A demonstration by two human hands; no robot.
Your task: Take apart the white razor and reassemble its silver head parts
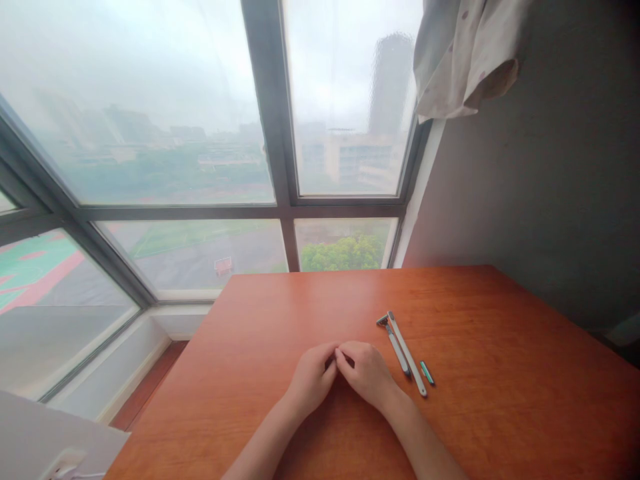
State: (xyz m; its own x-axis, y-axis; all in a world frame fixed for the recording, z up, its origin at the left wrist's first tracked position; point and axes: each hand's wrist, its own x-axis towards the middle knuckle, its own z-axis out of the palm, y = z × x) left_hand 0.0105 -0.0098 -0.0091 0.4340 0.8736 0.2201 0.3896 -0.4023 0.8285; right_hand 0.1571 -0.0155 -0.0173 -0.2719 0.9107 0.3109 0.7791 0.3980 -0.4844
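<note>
My left hand [313,377] and my right hand [367,373] rest on the wooden table, fingers curled in and closed. Their fingertips meet in the middle, and I see nothing held in either. Just right of my right hand lies a razor [399,351] with a grey handle, its head pointing away from me. Alongside it is a slim pale-grey stick [409,357], perhaps a toothbrush, with a small hole at its near end; the two touch or nearly touch. A short teal and dark piece [427,373], perhaps a razor blade cartridge, sits to their right.
The reddish-brown table [280,313] reaches back to large windows with a grey frame [285,212]. A light cloth [465,60] hangs at the upper right before a grey wall [540,167]. A white panel [55,433] stands at the lower left.
</note>
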